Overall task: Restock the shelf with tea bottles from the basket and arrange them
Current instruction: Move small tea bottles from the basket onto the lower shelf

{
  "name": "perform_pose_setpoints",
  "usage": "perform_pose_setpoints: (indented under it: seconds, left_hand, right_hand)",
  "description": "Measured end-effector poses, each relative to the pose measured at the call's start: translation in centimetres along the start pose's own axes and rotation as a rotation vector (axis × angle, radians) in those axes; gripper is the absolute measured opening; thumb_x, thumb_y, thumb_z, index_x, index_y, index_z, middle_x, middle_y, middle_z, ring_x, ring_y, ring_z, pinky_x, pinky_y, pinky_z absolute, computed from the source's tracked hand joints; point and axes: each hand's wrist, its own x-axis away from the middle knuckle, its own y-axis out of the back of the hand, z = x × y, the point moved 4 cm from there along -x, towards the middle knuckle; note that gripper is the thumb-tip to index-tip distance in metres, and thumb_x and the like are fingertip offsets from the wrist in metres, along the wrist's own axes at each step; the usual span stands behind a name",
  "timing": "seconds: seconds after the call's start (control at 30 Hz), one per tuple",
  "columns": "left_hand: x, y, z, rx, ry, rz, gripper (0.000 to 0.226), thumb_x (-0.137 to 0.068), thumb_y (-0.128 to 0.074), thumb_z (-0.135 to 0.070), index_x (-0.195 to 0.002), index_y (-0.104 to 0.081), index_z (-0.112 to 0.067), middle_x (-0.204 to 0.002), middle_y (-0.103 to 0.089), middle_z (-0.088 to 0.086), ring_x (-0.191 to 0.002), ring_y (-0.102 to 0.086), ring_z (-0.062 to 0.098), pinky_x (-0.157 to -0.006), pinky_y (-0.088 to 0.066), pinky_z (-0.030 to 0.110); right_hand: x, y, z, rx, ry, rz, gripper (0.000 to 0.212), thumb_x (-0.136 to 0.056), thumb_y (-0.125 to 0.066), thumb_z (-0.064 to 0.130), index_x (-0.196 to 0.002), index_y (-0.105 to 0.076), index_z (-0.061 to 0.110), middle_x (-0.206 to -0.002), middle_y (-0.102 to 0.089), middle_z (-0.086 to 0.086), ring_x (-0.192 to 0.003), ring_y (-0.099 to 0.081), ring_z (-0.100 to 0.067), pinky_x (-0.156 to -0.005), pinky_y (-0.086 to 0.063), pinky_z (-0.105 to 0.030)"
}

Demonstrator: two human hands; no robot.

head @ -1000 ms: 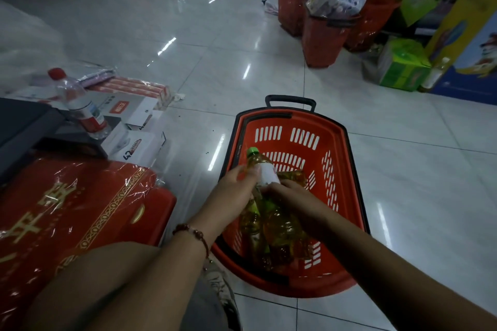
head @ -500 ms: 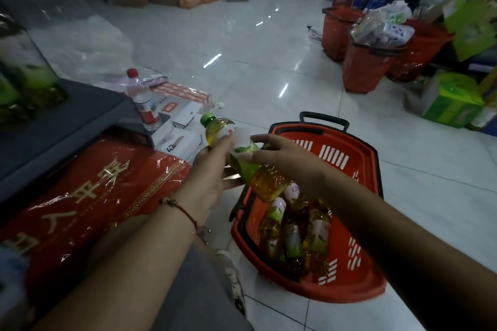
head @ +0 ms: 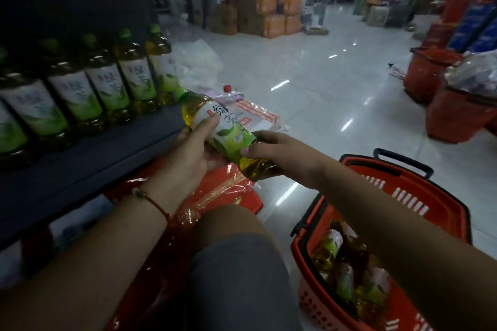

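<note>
A green-capped tea bottle [head: 224,129] with a white and green label lies tilted between both hands, its cap pointing up-left at the shelf. My left hand [head: 188,154] grips its upper half, thumb on the label. My right hand [head: 282,154] holds its lower end. A row of matching tea bottles [head: 107,83] stands on the dark shelf [head: 80,158] at the left. The red basket [head: 419,196] sits on the floor at the lower right with several tea bottles [head: 347,271] inside.
Red wrapped gift boxes [head: 223,193] lie under the shelf beside my knee [head: 236,263]. A red-capped water bottle [head: 228,88] and flat packs rest on the floor beyond. More red baskets [head: 451,113] stand at the right, stacked cartons [head: 274,8] at the back.
Both hands lifted the tea bottle out of the basket and carried it up and left to the shelf front. The view swung left, bringing the shelf's bottle row into sight.
</note>
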Motion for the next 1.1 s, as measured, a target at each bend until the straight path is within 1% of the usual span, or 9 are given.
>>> perform_pose_setpoints:
  seconds: [0.13, 0.2, 0.27, 0.4, 0.63, 0.77, 0.9, 1.0, 1.1]
  left_hand:
    - [2.1, 4.6, -2.6, -0.076, 0.022, -0.014, 0.045, -0.091, -0.067, -0.027, -0.132, -0.054, -0.013, -0.113, -0.072, 0.014, -0.085, -0.076, 0.025, -0.059, -0.06, 0.036]
    - [3.3, 7.2, -3.4, -0.09, 0.05, -0.039, 0.057, -0.082, -0.073, -0.026, -0.133, -0.051, -0.013, -0.113, -0.071, 0.014, -0.078, -0.076, 0.026, -0.057, -0.059, 0.035]
    - [4.1, 9.9, -4.3, -0.106, 0.044, -0.077, 0.072, -0.073, -0.077, -0.029, -0.136, -0.047, -0.012, -0.118, -0.07, 0.016, -0.081, -0.076, 0.029, -0.058, -0.06, 0.036]
    - [5.8, 14.9, -6.0, -0.113, -0.016, -0.147, 0.061, -0.084, -0.076, -0.025, -0.134, -0.044, -0.014, -0.119, -0.069, 0.015, -0.091, -0.075, 0.03, -0.063, -0.06, 0.037]
    - [9.4, 22.6, -8.9, -0.084, -0.195, -0.263, 0.055, -0.078, -0.079, -0.023, -0.125, -0.051, -0.025, -0.114, -0.072, 0.004, -0.095, -0.074, 0.024, -0.079, -0.061, 0.042]
    - [11.3, 26.5, -10.3, 0.003, -0.263, -0.337, 0.066, -0.073, -0.081, -0.023, -0.132, -0.051, -0.025, -0.12, -0.071, 0.003, -0.102, -0.072, 0.026, -0.083, -0.06, 0.044]
    - [12.2, 30.0, -11.4, 0.076, -0.343, -0.499, 0.052, -0.082, -0.079, -0.018, -0.127, -0.054, -0.022, -0.116, -0.073, 0.001, -0.1, -0.073, 0.022, -0.08, -0.059, 0.039]
    - [13.0, 32.1, -12.2, 0.11, -0.37, -0.537, 0.032, -0.085, -0.076, -0.016, -0.113, -0.062, -0.02, -0.109, -0.075, 0.0, -0.1, -0.073, 0.019, -0.082, -0.057, 0.037]
    - [13.7, 34.1, -12.9, 0.08, -0.428, -0.619, 0.03, -0.084, -0.076, -0.013, -0.108, -0.059, -0.02, -0.105, -0.075, -0.001, -0.099, -0.073, 0.017, -0.08, -0.056, 0.033]
  right_hand:
    - [-1.4, -4.6, 2.2, 0.07, 0.091, 0.083, 0.049, -0.088, -0.07, 0.023, -0.131, -0.048, 0.026, -0.122, -0.06, -0.005, -0.104, -0.066, -0.02, -0.086, -0.058, -0.031]
    - [-2.0, -7.2, 3.2, 0.082, 0.141, 0.113, 0.039, -0.086, -0.072, 0.018, -0.119, -0.054, 0.029, -0.116, -0.063, -0.003, -0.102, -0.067, -0.021, -0.09, -0.058, -0.035]
    - [-2.5, -9.9, 4.0, 0.082, 0.181, 0.137, 0.034, -0.084, -0.074, 0.014, -0.108, -0.06, 0.033, -0.111, -0.067, -0.001, -0.102, -0.068, -0.021, -0.094, -0.056, -0.039]
    - [-3.8, -15.0, 4.9, 0.092, 0.232, 0.169, 0.042, -0.08, -0.078, 0.012, -0.117, -0.062, 0.025, -0.11, -0.071, -0.002, -0.098, -0.07, -0.017, -0.093, -0.056, -0.039]
    - [-5.8, -23.5, 7.2, 0.061, 0.294, 0.259, 0.047, -0.079, -0.076, 0.002, -0.12, -0.064, 0.019, -0.101, -0.073, -0.004, -0.084, -0.07, -0.012, -0.071, -0.056, -0.026]
    - [-6.9, -28.1, 8.7, 0.078, 0.35, 0.322, 0.055, -0.08, -0.076, 0.002, -0.128, -0.061, 0.025, -0.111, -0.072, 0.0, -0.099, -0.069, -0.011, -0.086, -0.056, -0.025]
    - [-8.3, -32.5, 9.9, 0.123, 0.422, 0.364, 0.059, -0.079, -0.08, 0.016, -0.132, -0.06, 0.032, -0.12, -0.068, 0.004, -0.112, -0.064, -0.012, -0.1, -0.052, -0.036]
    - [-9.9, -35.9, 10.4, 0.255, 0.511, 0.296, 0.078, -0.062, -0.078, 0.051, -0.136, -0.055, 0.04, -0.131, -0.056, 0.003, -0.126, -0.051, -0.015, -0.109, -0.044, -0.043]
    - [-11.2, -38.9, 10.5, 0.397, 0.572, 0.217, 0.085, -0.058, -0.068, 0.066, -0.138, -0.05, 0.045, -0.133, -0.048, 0.002, -0.132, -0.042, -0.02, -0.113, -0.037, -0.043]
